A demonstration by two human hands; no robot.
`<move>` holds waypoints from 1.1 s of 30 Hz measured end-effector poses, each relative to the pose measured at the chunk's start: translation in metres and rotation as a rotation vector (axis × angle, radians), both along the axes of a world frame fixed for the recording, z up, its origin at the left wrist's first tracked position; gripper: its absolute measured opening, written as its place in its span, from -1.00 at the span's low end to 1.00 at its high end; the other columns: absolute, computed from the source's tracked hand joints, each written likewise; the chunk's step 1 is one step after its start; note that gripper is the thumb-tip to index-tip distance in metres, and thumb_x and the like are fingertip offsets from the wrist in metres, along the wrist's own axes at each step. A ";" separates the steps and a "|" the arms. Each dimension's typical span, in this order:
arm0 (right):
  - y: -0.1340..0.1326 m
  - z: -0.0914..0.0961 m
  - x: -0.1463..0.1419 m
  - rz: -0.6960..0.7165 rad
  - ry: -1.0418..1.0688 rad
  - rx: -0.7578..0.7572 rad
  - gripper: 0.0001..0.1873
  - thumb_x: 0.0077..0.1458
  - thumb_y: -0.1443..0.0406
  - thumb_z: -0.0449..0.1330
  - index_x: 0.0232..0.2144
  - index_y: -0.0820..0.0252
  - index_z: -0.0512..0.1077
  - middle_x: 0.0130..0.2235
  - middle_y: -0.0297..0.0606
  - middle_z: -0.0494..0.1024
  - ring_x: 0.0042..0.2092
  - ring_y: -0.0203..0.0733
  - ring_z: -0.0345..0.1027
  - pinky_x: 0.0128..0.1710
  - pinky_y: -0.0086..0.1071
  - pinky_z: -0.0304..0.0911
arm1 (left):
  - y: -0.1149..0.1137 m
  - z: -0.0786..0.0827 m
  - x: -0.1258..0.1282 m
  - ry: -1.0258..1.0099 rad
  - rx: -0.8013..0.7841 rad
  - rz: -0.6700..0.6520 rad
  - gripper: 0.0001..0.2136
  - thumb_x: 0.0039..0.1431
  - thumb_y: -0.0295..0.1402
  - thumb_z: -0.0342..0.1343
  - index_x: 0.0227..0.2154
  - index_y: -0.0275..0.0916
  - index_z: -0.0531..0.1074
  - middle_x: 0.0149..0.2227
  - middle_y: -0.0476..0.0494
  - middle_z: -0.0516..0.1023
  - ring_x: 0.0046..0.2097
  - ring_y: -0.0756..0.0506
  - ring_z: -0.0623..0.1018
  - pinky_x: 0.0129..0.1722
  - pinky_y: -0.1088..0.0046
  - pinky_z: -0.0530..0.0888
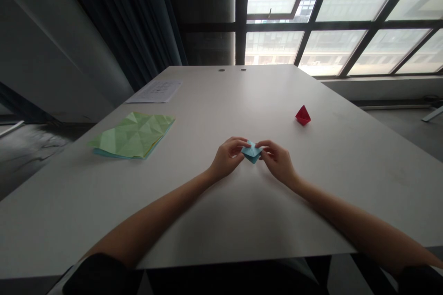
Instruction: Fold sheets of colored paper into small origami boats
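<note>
Left hand: just left of the frame's centre, fingers curled narrow, thumb and forefinger pinching the left side of the blue folded paper.
Right hand: just right of centre, fingers bent in close, fingertips gripping the right side of the same paper.
Blue folded paper: small, light blue, pointed at the bottom, held between both hands at the middle of the frame; it seems to sit just above the table, though the view does not make clear whether its lower tip touches the surface.
Forearms: both reach in from the lower corners of the frame and meet at the paper.
Red folded paper: small, peaked shape lying on the table to the upper right of the hands, well apart from them.
Green creased sheet: left of centre, lying flat on top of a stack of other sheets, a blue edge showing beneath it.
Printed white sheet: upper left part of the table, beyond the green sheet.
Window: fills the upper right of the frame, behind the far table edge.
Curtain: dark, upper left.
</note>
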State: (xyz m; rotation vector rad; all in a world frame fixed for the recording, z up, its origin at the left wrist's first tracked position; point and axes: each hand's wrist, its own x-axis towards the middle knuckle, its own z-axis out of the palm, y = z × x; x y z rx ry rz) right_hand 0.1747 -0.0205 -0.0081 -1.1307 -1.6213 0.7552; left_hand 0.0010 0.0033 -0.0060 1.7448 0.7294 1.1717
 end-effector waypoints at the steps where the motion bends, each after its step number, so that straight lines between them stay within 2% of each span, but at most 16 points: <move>1: 0.002 0.000 0.001 0.023 0.067 -0.050 -0.85 -0.02 0.35 0.07 -0.35 0.16 0.39 -0.35 -0.30 0.46 -0.38 -0.28 0.39 -0.38 -0.34 0.40 | 0.001 0.000 -0.001 0.001 -0.022 0.000 -0.79 -0.04 -0.58 0.01 -0.31 -0.31 0.43 -0.13 -0.20 0.35 -0.11 -0.07 0.45 -0.11 0.35 0.44; 6: 0.008 -0.001 0.002 0.093 0.374 -0.259 -0.87 -0.10 0.32 0.14 -0.42 0.20 0.45 -0.39 -0.33 0.50 -0.35 -0.27 0.41 -0.30 -0.28 0.40 | 0.002 0.002 -0.004 0.013 -0.088 -0.032 -0.77 -0.06 -0.54 0.06 -0.28 -0.31 0.46 -0.06 -0.24 0.33 -0.08 -0.11 0.45 -0.10 0.33 0.44; 12: 0.010 -0.005 0.003 0.156 0.541 -0.400 -0.83 -0.12 0.33 0.19 -0.38 0.19 0.50 -0.38 -0.32 0.54 -0.32 -0.28 0.42 -0.19 -0.28 0.36 | 0.000 0.001 -0.006 0.017 -0.107 0.037 -0.80 -0.07 -0.35 0.19 -0.35 -0.33 0.48 0.01 -0.30 0.30 -0.12 -0.15 0.48 -0.13 0.29 0.46; 17: 0.012 -0.006 0.003 0.145 0.476 -0.425 -0.77 -0.23 0.27 0.30 -0.42 0.22 0.46 -0.42 -0.31 0.53 -0.35 -0.26 0.41 -0.22 -0.29 0.34 | 0.001 -0.003 -0.003 0.028 -0.071 0.053 -0.82 -0.08 -0.35 0.20 -0.38 -0.31 0.47 0.04 -0.29 0.29 -0.10 -0.16 0.47 -0.11 0.30 0.45; 20: 0.013 -0.005 0.002 0.113 0.446 -0.404 -0.74 -0.29 0.26 0.34 -0.47 0.21 0.40 -0.47 -0.36 0.49 -0.41 -0.29 0.39 -0.27 -0.32 0.35 | 0.000 -0.005 -0.001 -0.035 -0.148 0.039 -0.63 -0.09 -0.37 0.21 -0.15 -0.24 0.35 0.06 -0.28 0.27 -0.18 -0.10 0.52 -0.18 0.33 0.48; 22: 0.012 -0.004 0.001 0.107 0.472 -0.384 -0.72 -0.27 0.24 0.33 -0.47 0.20 0.35 -0.48 -0.39 0.47 -0.41 -0.32 0.39 -0.27 -0.33 0.35 | -0.001 -0.006 0.000 -0.048 -0.232 0.047 -0.46 -0.12 -0.37 0.24 -0.03 -0.21 0.21 -0.01 -0.27 0.36 -0.26 -0.08 0.54 -0.23 0.34 0.49; 23: 0.012 -0.004 0.001 0.104 0.486 -0.375 -0.71 -0.27 0.24 0.33 -0.46 0.19 0.33 -0.47 -0.40 0.46 -0.41 -0.32 0.39 -0.27 -0.33 0.35 | -0.001 -0.006 0.000 -0.037 -0.274 0.044 -0.45 -0.13 -0.36 0.24 -0.03 -0.24 0.21 -0.09 -0.26 0.43 -0.29 -0.07 0.55 -0.24 0.35 0.49; 26: 0.012 -0.003 0.002 0.088 0.509 -0.356 -0.67 -0.26 0.24 0.33 -0.42 0.17 0.29 -0.46 -0.43 0.43 -0.40 -0.32 0.40 -0.27 -0.32 0.36 | 0.000 -0.007 0.000 -0.010 -0.376 -0.020 -0.62 -0.12 -0.31 0.24 -0.22 -0.34 0.35 -0.31 -0.20 0.53 -0.28 -0.10 0.54 -0.22 0.36 0.46; 28: 0.011 -0.005 0.002 0.080 0.504 -0.354 -0.64 -0.25 0.24 0.32 -0.37 0.16 0.29 -0.44 -0.43 0.43 -0.39 -0.30 0.42 -0.28 -0.31 0.37 | 0.001 -0.008 0.001 -0.020 -0.410 -0.043 -0.69 -0.14 -0.31 0.24 -0.32 -0.37 0.39 -0.35 -0.18 0.54 -0.27 -0.10 0.54 -0.22 0.37 0.45; 33: 0.012 -0.008 0.004 0.122 0.358 -0.342 -0.60 -0.21 0.22 0.30 -0.26 0.20 0.35 -0.39 -0.29 0.50 -0.37 -0.25 0.42 -0.33 -0.33 0.36 | 0.001 -0.008 0.002 -0.014 -0.434 -0.015 -0.74 -0.15 -0.35 0.25 -0.38 -0.37 0.39 -0.40 -0.14 0.54 -0.35 -0.05 0.53 -0.32 0.44 0.44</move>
